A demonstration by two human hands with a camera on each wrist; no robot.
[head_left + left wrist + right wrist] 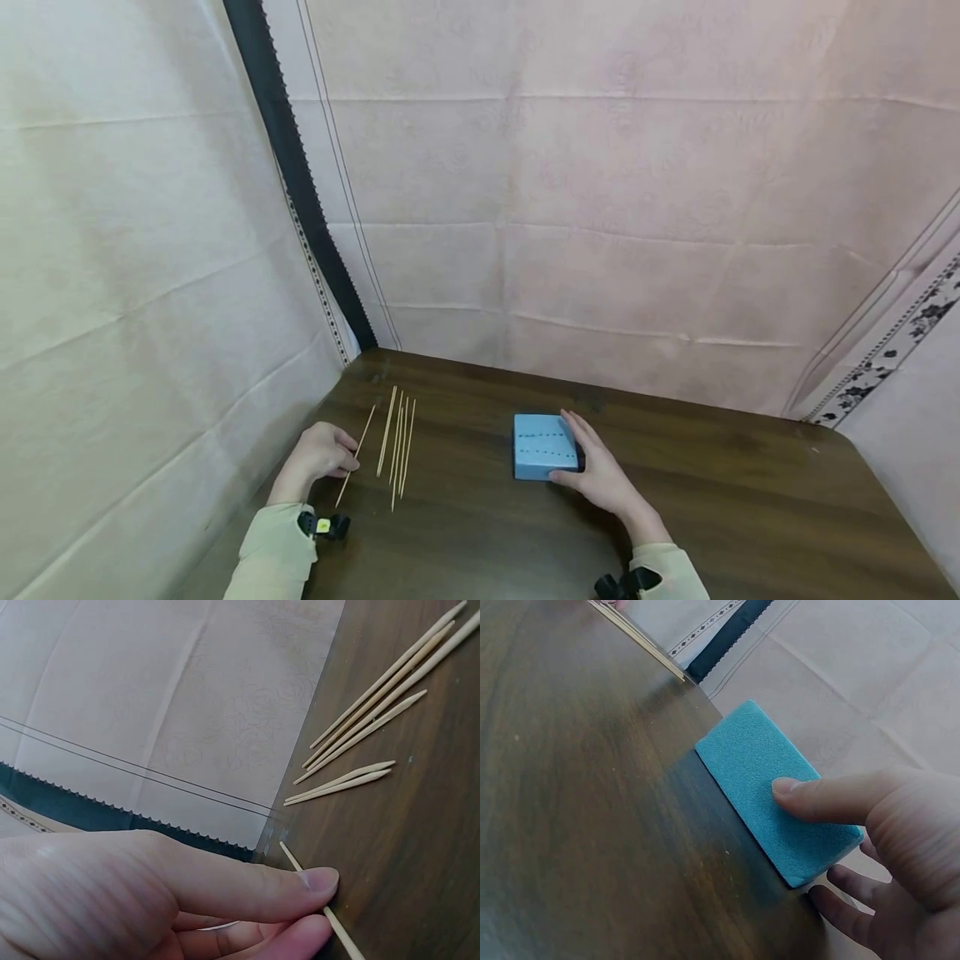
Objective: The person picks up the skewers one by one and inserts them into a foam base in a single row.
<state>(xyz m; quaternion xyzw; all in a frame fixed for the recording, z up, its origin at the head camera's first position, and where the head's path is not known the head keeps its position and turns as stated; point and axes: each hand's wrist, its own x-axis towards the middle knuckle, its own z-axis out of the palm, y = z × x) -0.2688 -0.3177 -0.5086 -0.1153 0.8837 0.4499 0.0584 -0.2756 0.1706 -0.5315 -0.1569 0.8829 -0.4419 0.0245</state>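
My left hand [322, 452] pinches a thin bamboo skewer [367, 427] between thumb and fingertips at the table's left side. In the left wrist view its tapered end [290, 856] sticks out past the thumb, close to the tabletop. Several more bamboo skewers [406, 446] lie roughly side by side just right of that hand. A blue foam block [536, 454] with two rows of small dark marks on its top sits near the table's middle. My right hand [600, 471] holds it at the right end, the thumb [799, 796] pressed on the near face and fingers round the side.
The brown wooden table [480, 542] fills the lower view. Pale cloth walls [600, 208] stand behind and at both sides, with a dark strip [300, 175] at the back left corner. Dark wrist cameras [339, 526] sit on both wrists, over light sleeves.
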